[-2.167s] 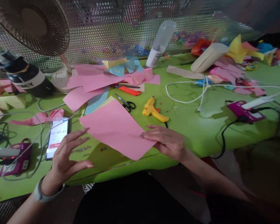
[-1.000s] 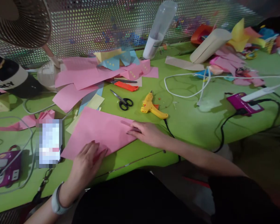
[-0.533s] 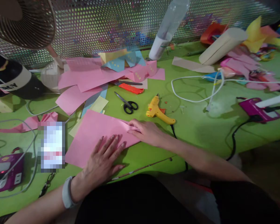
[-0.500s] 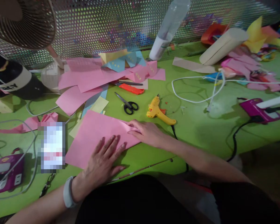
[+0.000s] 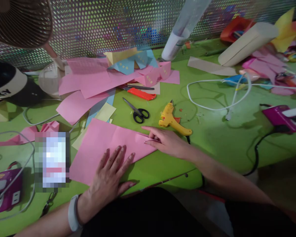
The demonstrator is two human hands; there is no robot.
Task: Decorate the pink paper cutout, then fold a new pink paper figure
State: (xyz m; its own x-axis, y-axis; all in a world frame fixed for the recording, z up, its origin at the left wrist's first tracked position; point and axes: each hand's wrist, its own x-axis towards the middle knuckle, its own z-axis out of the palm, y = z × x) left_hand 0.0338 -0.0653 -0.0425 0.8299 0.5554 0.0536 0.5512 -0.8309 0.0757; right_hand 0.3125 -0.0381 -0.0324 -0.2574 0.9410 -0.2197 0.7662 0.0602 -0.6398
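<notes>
A folded pink paper sheet (image 5: 101, 144) lies on the green table (image 5: 212, 131) in front of me. My left hand (image 5: 111, 174) rests flat on its near edge, fingers spread and open. My right hand (image 5: 166, 141) lies on the sheet's right corner, index finger stretched out along the fold, holding nothing. A grey band sits on my left wrist.
Black scissors (image 5: 138, 112), a yellow glue gun (image 5: 172, 120) and an orange comb-like tool (image 5: 141, 94) lie just beyond the sheet. A phone (image 5: 51, 161) lies at the left. Loose pink, blue and yellow papers (image 5: 93, 85), a fan (image 5: 22, 23), white cable (image 5: 212, 105) and purple sockets (image 5: 281, 117) surround.
The pink sheet was turned and folded flat. My left hand came down from the air onto its near edge and spread out. My right hand slid along the right corner.
</notes>
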